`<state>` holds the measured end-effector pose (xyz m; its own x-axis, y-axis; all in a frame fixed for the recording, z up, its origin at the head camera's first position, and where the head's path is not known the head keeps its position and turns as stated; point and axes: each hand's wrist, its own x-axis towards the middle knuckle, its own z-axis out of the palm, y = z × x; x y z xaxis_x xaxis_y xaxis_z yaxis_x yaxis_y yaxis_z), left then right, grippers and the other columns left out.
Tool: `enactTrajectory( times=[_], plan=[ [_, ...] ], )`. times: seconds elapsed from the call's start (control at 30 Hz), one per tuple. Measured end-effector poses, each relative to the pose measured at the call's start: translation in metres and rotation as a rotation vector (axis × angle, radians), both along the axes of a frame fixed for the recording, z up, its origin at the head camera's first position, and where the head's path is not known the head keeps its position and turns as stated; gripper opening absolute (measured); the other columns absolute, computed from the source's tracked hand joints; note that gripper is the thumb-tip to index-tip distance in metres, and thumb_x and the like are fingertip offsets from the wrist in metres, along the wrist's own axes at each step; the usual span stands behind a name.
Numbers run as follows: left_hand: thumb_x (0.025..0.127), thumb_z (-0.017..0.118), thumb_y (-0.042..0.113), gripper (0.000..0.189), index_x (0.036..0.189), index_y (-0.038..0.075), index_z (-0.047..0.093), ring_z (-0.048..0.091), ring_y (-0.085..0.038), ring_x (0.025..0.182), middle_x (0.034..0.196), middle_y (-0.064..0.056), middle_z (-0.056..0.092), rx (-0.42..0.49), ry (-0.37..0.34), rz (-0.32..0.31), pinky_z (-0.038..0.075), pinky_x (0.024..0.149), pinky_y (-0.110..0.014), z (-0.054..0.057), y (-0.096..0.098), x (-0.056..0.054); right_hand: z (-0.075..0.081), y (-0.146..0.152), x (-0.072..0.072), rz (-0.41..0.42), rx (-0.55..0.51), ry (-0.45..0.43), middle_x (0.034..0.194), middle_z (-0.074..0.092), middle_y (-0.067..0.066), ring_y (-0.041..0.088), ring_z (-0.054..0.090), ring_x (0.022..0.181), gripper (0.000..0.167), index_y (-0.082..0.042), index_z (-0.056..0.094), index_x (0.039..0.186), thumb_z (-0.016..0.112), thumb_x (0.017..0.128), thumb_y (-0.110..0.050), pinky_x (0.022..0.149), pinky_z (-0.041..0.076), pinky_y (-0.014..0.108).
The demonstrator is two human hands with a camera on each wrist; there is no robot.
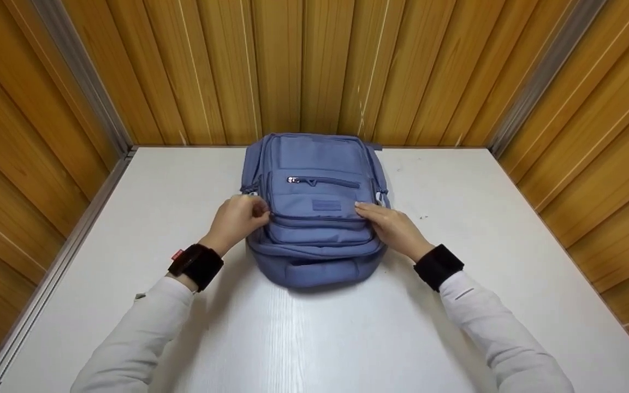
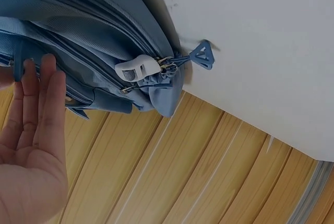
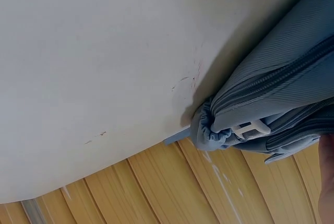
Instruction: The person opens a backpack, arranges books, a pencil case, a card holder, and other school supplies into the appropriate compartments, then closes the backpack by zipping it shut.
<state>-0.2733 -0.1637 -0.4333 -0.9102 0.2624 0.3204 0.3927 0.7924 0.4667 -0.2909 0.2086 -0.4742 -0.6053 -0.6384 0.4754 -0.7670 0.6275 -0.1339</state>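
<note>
A blue backpack (image 1: 320,158) lies on its back on a white table, its front pockets facing up and its top handle (image 1: 322,273) towards me. At its left side my left hand (image 1: 238,218) pinches a blue zipper pull (image 2: 19,59) between thumb and fingertips, as the left wrist view shows. My right hand (image 1: 396,226) rests with extended fingers on the right edge of the front pocket. Its thumb is hidden, and only a sliver of this hand enters the right wrist view. A short front zipper (image 1: 325,182) crosses the pocket above a small label patch (image 1: 326,205).
The white table (image 1: 145,218) extends around the backpack. Wood-patterned panels (image 1: 320,65) stand behind it and on both sides. A white buckle (image 2: 136,69) and a blue triangular tab (image 2: 202,55) hang at the bag's side. Another light buckle (image 3: 251,128) shows on the opposite side.
</note>
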Motion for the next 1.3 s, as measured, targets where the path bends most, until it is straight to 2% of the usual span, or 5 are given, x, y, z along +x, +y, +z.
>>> enactTrajectory(
  times=[0.17,0.4,0.7,1.03,1.3],
  plan=[
    [0.086,0.072,0.009,0.009,0.079,0.004,0.072,0.059,-0.021,0.065,0.070,-0.008,0.066,-0.091,0.076,0.021,0.048,0.060,-0.038,0.006,-0.003,-0.010,-0.002,0.000,0.000,0.003,0.008,0.014,0.137,0.068,0.017,0.035,0.067,0.125,0.039,0.001,0.066,0.132,0.061,0.094,0.009,0.103,0.055,0.047],
    [0.087,0.068,0.006,0.010,0.077,0.003,0.068,0.066,-0.031,0.070,0.078,-0.013,0.069,-0.201,0.174,0.108,0.055,0.064,-0.049,0.007,-0.003,-0.037,-0.002,-0.003,0.004,0.016,-0.018,-0.010,0.137,0.067,0.018,0.036,0.067,0.125,0.039,0.002,0.066,0.132,0.061,0.094,0.009,0.104,0.055,0.048],
    [0.090,0.066,0.006,0.012,0.080,-0.002,0.069,0.073,-0.044,0.082,0.089,-0.021,0.074,-0.202,0.168,0.238,0.060,0.070,-0.057,0.005,0.005,-0.065,-0.001,-0.004,0.009,-0.001,-0.003,-0.034,0.139,0.067,0.017,0.036,0.066,0.126,0.042,0.001,0.065,0.134,0.062,0.093,0.010,0.103,0.055,0.048],
    [0.090,0.066,0.007,0.015,0.079,-0.003,0.070,0.074,-0.045,0.082,0.087,-0.024,0.074,-0.121,0.190,0.329,0.060,0.069,-0.057,-0.002,0.007,-0.066,-0.002,-0.007,0.008,0.036,-0.030,-0.009,0.136,0.068,0.017,0.036,0.067,0.124,0.041,0.001,0.067,0.131,0.063,0.092,0.010,0.102,0.056,0.047],
    [0.095,0.066,0.009,0.014,0.092,0.000,0.075,0.075,-0.044,0.086,0.094,-0.022,0.077,-0.121,0.149,0.279,0.060,0.072,-0.057,-0.004,-0.003,-0.060,-0.002,-0.008,0.009,0.050,-0.053,-0.016,0.140,0.066,0.016,0.035,0.065,0.128,0.042,0.000,0.066,0.133,0.065,0.092,0.006,0.104,0.054,0.048]
  ],
)
